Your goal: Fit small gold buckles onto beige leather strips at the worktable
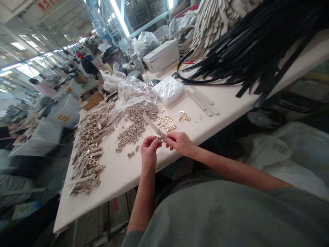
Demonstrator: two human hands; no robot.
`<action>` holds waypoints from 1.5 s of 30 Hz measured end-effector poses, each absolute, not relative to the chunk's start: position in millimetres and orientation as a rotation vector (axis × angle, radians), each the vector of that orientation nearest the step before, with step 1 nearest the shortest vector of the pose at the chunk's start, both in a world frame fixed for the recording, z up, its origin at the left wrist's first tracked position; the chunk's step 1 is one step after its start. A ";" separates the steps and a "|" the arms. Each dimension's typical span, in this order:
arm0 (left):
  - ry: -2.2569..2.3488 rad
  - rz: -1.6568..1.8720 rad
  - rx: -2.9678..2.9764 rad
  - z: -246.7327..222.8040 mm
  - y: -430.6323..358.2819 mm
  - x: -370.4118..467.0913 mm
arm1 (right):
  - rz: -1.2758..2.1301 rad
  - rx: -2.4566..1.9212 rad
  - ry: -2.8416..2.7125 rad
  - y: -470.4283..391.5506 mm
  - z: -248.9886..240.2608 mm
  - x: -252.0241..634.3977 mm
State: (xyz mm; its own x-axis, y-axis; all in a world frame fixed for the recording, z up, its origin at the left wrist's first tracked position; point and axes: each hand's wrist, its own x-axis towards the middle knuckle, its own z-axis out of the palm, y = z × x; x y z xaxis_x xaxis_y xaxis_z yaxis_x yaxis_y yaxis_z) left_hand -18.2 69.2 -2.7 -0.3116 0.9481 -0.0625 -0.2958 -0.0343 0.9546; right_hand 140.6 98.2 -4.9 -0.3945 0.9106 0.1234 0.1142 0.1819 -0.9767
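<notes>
Our right hand grips the beige strap, our left hand apparently a small loop, best aligned without twisting.

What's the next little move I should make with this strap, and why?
Perhaps steady the beige strap with your right hand and turn its near end slightly toward your left fingertips. The right fingers grip the strap, while the left hand pinches close beside that end. Exactly what the left fingers grip is too small to tell, so a gentle turn seems safest.
</notes>
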 end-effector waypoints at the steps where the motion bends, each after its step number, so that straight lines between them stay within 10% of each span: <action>1: 1.212 1.561 0.806 -2.7 68.7 -17.6 | 1.304 -0.982 -1.674 98.3 -5.5 140.9; 45: 1.404 1.195 1.528 -28.8 65.8 -22.4 | 1.387 -0.917 -1.869 108.1 -18.3 152.4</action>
